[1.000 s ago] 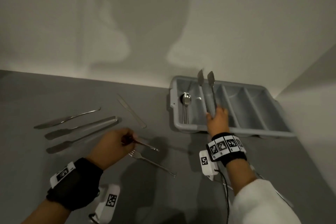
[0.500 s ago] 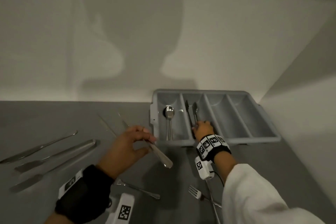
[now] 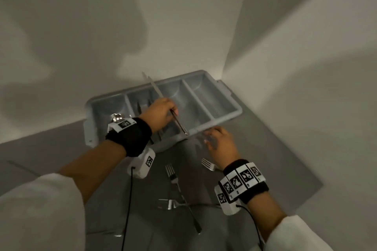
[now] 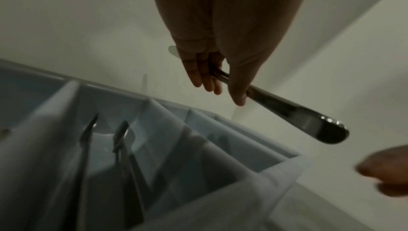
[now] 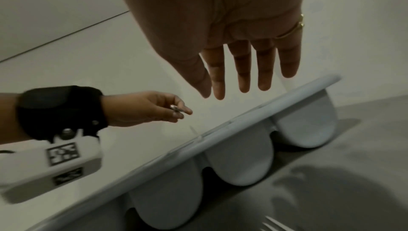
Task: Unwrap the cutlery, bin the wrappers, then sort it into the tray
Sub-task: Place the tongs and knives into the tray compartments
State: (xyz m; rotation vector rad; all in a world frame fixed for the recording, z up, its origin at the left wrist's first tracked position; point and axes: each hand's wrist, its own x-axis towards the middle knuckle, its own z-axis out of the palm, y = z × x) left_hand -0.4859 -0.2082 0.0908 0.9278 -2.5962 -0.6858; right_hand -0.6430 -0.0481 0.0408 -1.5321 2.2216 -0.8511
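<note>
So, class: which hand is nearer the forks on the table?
Right. The right hand hovers just beyond the forks; the left hand is over the tray, gripping a knife.

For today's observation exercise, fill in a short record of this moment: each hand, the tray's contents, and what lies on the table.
left hand: holds a knife above the tray
right hand: open, fingers straight, holding nothing, near the tray's front rim
tray: four compartments; a spoon in the leftmost, two knives in the next
table: forks lying loose
</note>
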